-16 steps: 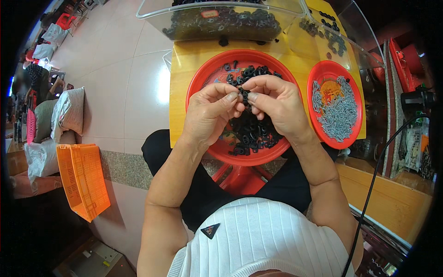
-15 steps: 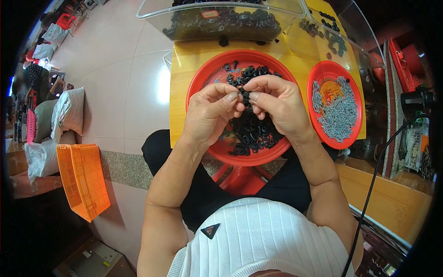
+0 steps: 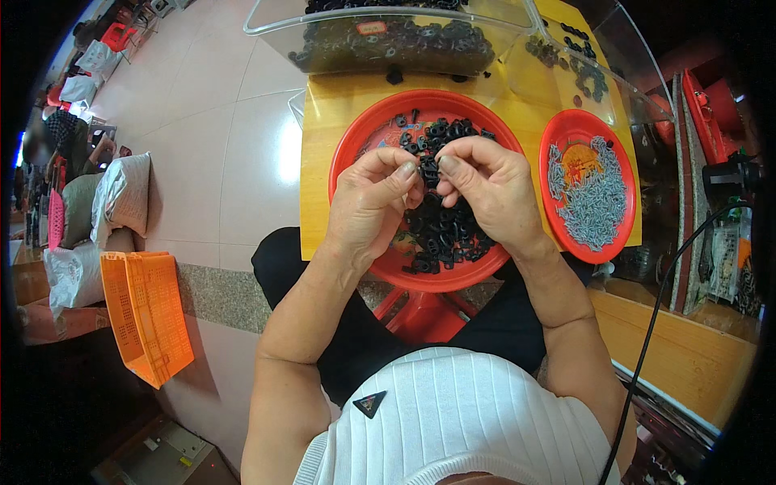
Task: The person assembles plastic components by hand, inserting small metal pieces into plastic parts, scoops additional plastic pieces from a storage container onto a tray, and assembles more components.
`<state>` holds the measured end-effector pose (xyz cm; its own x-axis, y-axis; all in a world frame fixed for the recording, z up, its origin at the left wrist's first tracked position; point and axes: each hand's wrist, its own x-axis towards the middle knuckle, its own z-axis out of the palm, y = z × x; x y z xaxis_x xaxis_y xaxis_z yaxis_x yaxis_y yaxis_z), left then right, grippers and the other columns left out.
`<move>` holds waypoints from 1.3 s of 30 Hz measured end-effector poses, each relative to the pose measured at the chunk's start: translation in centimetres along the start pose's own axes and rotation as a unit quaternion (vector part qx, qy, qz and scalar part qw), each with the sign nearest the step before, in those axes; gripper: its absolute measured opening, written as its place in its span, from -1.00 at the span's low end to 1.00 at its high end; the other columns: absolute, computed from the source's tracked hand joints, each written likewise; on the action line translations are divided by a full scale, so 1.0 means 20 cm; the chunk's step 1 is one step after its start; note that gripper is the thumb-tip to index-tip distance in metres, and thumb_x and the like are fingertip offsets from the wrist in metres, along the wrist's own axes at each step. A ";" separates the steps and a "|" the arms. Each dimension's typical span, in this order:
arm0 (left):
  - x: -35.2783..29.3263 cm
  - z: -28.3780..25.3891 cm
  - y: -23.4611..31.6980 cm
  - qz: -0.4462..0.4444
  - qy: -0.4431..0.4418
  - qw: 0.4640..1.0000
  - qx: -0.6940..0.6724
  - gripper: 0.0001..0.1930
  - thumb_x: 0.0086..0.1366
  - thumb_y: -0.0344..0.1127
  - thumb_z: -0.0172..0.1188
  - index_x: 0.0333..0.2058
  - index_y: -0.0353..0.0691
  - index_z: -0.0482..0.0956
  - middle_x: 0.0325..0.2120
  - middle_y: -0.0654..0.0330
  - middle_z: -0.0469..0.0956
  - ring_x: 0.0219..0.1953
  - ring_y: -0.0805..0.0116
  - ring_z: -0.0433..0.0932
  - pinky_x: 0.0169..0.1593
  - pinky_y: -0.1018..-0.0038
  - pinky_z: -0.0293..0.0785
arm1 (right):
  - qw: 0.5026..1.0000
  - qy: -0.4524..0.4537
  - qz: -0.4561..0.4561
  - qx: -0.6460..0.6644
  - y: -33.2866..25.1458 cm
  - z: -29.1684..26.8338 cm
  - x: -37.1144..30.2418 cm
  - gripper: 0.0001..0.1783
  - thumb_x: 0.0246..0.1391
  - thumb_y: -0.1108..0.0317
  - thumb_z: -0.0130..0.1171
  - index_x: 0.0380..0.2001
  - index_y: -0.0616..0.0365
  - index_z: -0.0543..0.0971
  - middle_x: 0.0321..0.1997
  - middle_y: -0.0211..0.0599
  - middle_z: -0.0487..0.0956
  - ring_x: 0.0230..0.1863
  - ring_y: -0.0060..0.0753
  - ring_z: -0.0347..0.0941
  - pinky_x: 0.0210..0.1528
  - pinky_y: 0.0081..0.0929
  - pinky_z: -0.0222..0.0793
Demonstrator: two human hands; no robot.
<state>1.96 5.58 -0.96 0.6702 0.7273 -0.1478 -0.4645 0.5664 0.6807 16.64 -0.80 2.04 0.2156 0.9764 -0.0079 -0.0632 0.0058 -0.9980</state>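
Over a round red tray (image 3: 346, 149) my left hand (image 3: 373, 194) and my right hand (image 3: 489, 186) face each other, thumbs and forefingers pinched. Between the fingertips shows a small black plastic part (image 3: 429, 171), gripped from both sides; its exact shape is partly covered by the fingers. Many loose black plastic parts (image 3: 440, 234) lie heaped in the tray beneath, several of them beyond my fingers. To the right stands an oval red plate (image 3: 552, 202) full of small silver screws (image 3: 594, 214).
A clear plastic bin (image 3: 275, 28) of black parts stands at the far side of the yellow table (image 3: 319, 113). More black pieces (image 3: 590, 77) lie at the far right. An orange crate (image 3: 145, 315) and white sacks (image 3: 121, 194) are on the left. A black cable (image 3: 655, 299) hangs at the right.
My right hand has shifted slightly to the right and its thumb tip points up more. The left hand stays nearly in place, still pinching.
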 end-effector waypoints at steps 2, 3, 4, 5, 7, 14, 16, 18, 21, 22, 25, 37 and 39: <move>0.00 0.01 -0.01 0.003 0.007 1.000 -0.013 -0.93 0.11 -0.44 0.12 -0.40 -0.25 0.46 -0.53 0.25 0.44 -0.50 0.47 0.39 -0.39 0.57 0.33 | 1.000 0.000 -0.004 0.011 0.00 0.02 -0.01 -0.84 0.04 0.42 0.05 -0.36 0.31 0.49 -0.49 -0.40 0.50 -0.51 -0.69 0.41 -0.49 -0.75 0.38; 0.00 0.02 -0.01 0.005 0.014 1.000 -0.026 -0.93 0.11 -0.46 0.12 -0.39 -0.26 0.47 -0.56 0.27 0.44 -0.51 0.50 0.40 -0.39 0.59 0.35 | 1.000 0.001 -0.007 0.024 0.00 0.03 -0.01 -0.85 0.04 0.43 0.05 -0.35 0.31 0.49 -0.49 -0.40 0.51 -0.50 -0.69 0.42 -0.47 -0.74 0.39; 0.00 0.03 -0.01 0.005 0.014 1.000 -0.026 -0.93 0.11 -0.46 0.12 -0.39 -0.26 0.47 -0.56 0.27 0.44 -0.51 0.50 0.40 -0.39 0.59 0.35 | 1.000 -0.007 0.000 0.020 0.00 0.03 -0.01 -0.85 0.03 0.49 0.03 -0.32 0.33 0.48 -0.45 -0.36 0.51 -0.47 -0.66 0.44 -0.44 -0.72 0.41; 0.00 0.03 -0.01 0.005 0.014 1.000 -0.027 -0.93 0.11 -0.46 0.12 -0.39 -0.26 0.47 -0.54 0.27 0.45 -0.51 0.50 0.40 -0.39 0.59 0.35 | 1.000 -0.007 0.000 0.020 0.00 0.03 -0.01 -0.85 0.03 0.49 0.03 -0.32 0.33 0.48 -0.45 -0.36 0.51 -0.47 -0.66 0.44 -0.44 -0.72 0.41; 0.00 0.04 -0.01 0.006 0.015 0.999 -0.029 -0.93 0.12 -0.46 0.12 -0.39 -0.27 0.47 -0.53 0.27 0.45 -0.50 0.50 0.40 -0.39 0.59 0.35 | 0.999 -0.005 0.006 0.035 -0.01 0.03 -0.01 -0.86 0.01 0.52 0.03 -0.32 0.34 0.45 -0.43 -0.34 0.51 -0.46 -0.64 0.45 -0.45 -0.73 0.42; -0.01 0.03 -0.02 0.001 0.021 0.999 -0.024 -0.94 0.12 -0.47 0.11 -0.39 -0.26 0.47 -0.51 0.25 0.47 -0.50 0.52 0.42 -0.41 0.62 0.34 | 0.999 -0.005 0.017 0.027 -0.01 0.04 -0.01 -0.92 -0.02 0.54 0.04 -0.40 0.31 0.43 -0.46 -0.34 0.49 -0.46 -0.63 0.47 -0.47 -0.72 0.43; -0.01 0.03 -0.03 0.008 0.020 1.000 -0.019 -0.94 0.12 -0.47 0.11 -0.38 -0.26 0.47 -0.51 0.26 0.47 -0.50 0.53 0.42 -0.42 0.64 0.34 | 1.000 -0.001 0.016 0.027 -0.01 0.04 -0.01 -0.93 -0.02 0.54 0.04 -0.41 0.30 0.43 -0.47 -0.35 0.49 -0.47 -0.63 0.47 -0.48 -0.73 0.43; -0.01 0.03 -0.03 0.018 0.030 0.999 0.003 -0.94 0.12 -0.47 0.10 -0.38 -0.26 0.47 -0.52 0.26 0.47 -0.52 0.52 0.42 -0.43 0.64 0.34 | 1.000 0.005 0.013 0.025 -0.01 0.05 -0.02 -0.94 -0.02 0.55 0.04 -0.42 0.30 0.42 -0.48 -0.36 0.49 -0.47 -0.63 0.47 -0.48 -0.73 0.43; -0.01 0.03 -0.03 0.017 0.027 0.999 -0.009 -0.94 0.12 -0.47 0.10 -0.39 -0.27 0.47 -0.53 0.26 0.46 -0.53 0.52 0.42 -0.43 0.64 0.34 | 1.000 0.007 0.012 0.018 -0.02 0.05 -0.02 -0.93 -0.03 0.56 0.04 -0.41 0.31 0.43 -0.48 -0.36 0.47 -0.48 -0.65 0.45 -0.48 -0.74 0.43; -0.01 0.03 -0.03 0.017 0.026 0.999 -0.009 -0.94 0.12 -0.47 0.10 -0.39 -0.27 0.47 -0.53 0.26 0.46 -0.53 0.52 0.42 -0.43 0.64 0.34 | 1.000 0.004 0.014 0.012 -0.02 0.05 -0.02 -0.92 -0.03 0.58 0.04 -0.39 0.31 0.43 -0.48 -0.36 0.46 -0.48 -0.66 0.43 -0.47 -0.76 0.43; -0.01 0.04 -0.03 0.016 0.033 0.999 -0.015 -0.94 0.13 -0.47 0.10 -0.39 -0.27 0.46 -0.54 0.26 0.46 -0.53 0.52 0.42 -0.43 0.64 0.35 | 1.000 0.004 0.017 0.007 -0.02 0.05 -0.02 -0.92 -0.03 0.58 0.04 -0.39 0.31 0.43 -0.48 -0.36 0.46 -0.48 -0.66 0.43 -0.47 -0.75 0.43; -0.01 0.04 -0.04 0.040 0.044 0.998 0.033 -0.94 0.12 -0.48 0.11 -0.40 -0.31 0.49 -0.51 0.25 0.48 -0.51 0.54 0.44 -0.42 0.67 0.37 | 0.999 0.011 0.029 -0.016 -0.01 0.05 -0.02 -0.93 -0.04 0.57 0.05 -0.41 0.31 0.43 -0.48 -0.35 0.46 -0.50 -0.65 0.44 -0.50 -0.75 0.43; -0.03 0.05 -0.04 0.075 0.066 0.989 0.108 -0.95 0.11 -0.50 0.11 -0.43 -0.34 0.51 -0.53 0.27 0.49 -0.51 0.57 0.43 -0.41 0.69 0.37 | 0.999 0.011 0.029 -0.031 -0.01 0.05 -0.03 -0.94 -0.04 0.58 0.05 -0.42 0.31 0.44 -0.49 -0.35 0.47 -0.50 -0.65 0.44 -0.51 -0.75 0.43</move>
<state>2.63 4.30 -0.66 0.5147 0.8494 -0.1163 -0.4083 0.3622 0.8379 15.62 -1.10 2.39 0.2339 0.9700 -0.0661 -0.0155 -0.0643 -0.9978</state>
